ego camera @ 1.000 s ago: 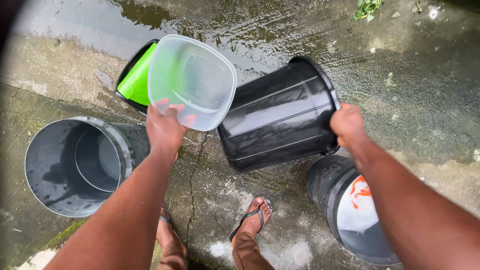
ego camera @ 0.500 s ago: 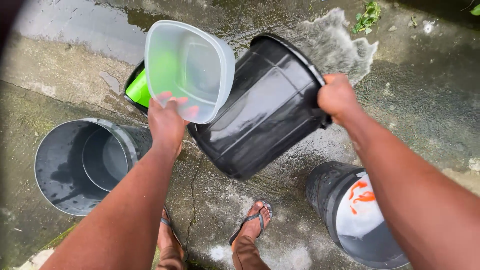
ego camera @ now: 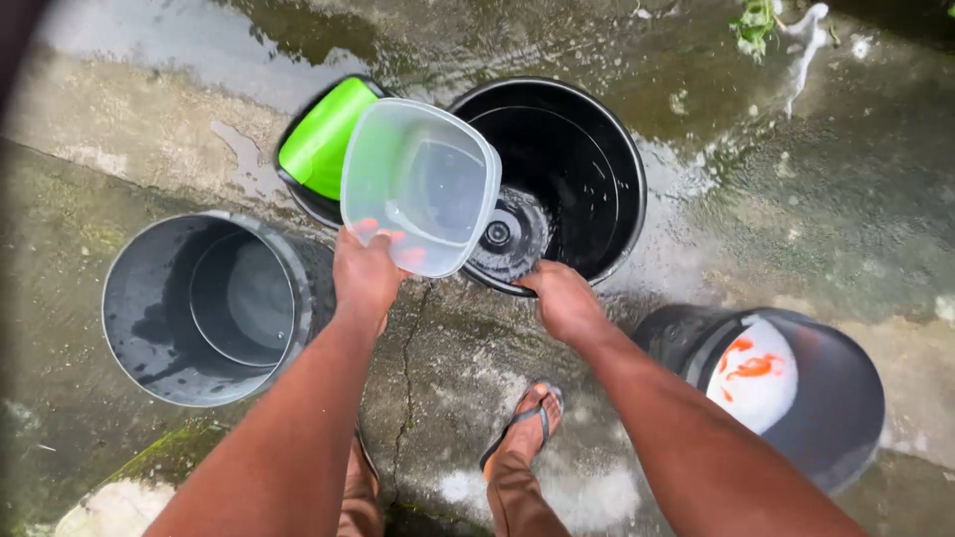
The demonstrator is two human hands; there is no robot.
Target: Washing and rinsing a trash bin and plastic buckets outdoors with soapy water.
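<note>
Back upright went the black bucket (ego camera: 567,169), right hand (ego camera: 563,301) clamped on its six-o'clock rim, left hand (ego camera: 366,278) pinching the clear tub (ego camera: 423,184); steady grip advised.

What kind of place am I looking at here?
Likely an outdoor washing spot in a yard: wet cracked concrete ground with puddles, weeds at the edge, and a round black plastic bucket among other buckets.

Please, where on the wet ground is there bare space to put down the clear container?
Bare wet concrete lies right of the black bucket, above the overturned dark bucket. A cracked patch lies between the forearms. Around the grey bucket, green-lidded bin and clear container, it is crowded.
</note>
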